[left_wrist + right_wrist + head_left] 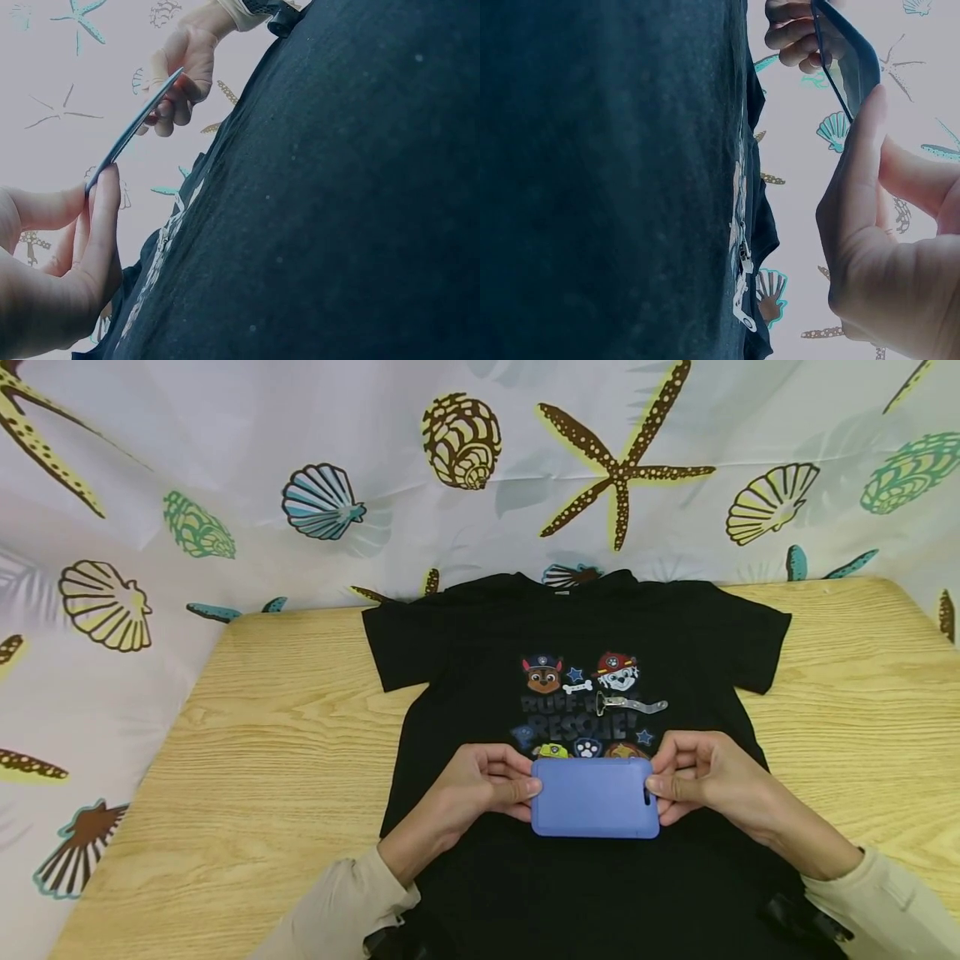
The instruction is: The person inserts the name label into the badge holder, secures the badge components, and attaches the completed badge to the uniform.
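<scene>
A flat blue badge holder point(588, 802) with rounded corners is held level above the black T-shirt point(570, 893). My left hand point(483, 785) pinches its left end between thumb and fingers. At the other end, beside a small slot, my right hand point(701, 781) pinches it the same way. Seen edge-on in the left wrist view, the holder point(135, 127) is thin and stands apart from the cloth. In the right wrist view its rim point(866, 56) frames a paler inner face. A badge clip with a clear strap point(633, 703) lies on the shirt's print, beyond the holder.
The T-shirt is spread over a light wooden table point(277, 752), sleeves out to both sides. Cartoon dogs and lettering point(581, 706) cover its chest, partly hidden by the holder. A white cloth with shells and starfish point(420, 527) hangs behind the table and along its left side.
</scene>
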`<state>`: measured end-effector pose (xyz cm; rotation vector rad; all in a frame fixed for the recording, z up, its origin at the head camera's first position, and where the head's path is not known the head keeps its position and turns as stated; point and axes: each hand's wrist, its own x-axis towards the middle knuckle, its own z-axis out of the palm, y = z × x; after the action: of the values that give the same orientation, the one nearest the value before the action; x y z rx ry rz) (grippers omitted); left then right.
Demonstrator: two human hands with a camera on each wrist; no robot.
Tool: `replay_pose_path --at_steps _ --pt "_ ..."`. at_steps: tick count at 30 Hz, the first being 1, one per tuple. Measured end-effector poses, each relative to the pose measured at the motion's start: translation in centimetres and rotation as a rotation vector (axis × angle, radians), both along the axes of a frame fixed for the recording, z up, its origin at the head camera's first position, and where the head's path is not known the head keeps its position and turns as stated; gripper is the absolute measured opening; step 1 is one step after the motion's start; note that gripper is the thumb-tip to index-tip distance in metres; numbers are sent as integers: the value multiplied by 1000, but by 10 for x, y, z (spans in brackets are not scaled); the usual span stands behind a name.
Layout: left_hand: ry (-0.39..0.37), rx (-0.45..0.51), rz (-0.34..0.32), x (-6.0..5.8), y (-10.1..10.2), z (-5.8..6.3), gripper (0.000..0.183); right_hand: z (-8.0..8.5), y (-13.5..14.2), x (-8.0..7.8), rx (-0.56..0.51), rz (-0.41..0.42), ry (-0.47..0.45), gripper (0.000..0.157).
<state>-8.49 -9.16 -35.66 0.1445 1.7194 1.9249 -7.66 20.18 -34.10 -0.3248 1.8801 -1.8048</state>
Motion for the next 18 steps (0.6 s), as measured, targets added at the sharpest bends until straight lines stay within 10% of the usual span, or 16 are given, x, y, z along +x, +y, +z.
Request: replay_pose_path --at_steps 18 --pt "-22 22 -17 -3 -4 10 18 22 29 -15 183 -51 118 17"
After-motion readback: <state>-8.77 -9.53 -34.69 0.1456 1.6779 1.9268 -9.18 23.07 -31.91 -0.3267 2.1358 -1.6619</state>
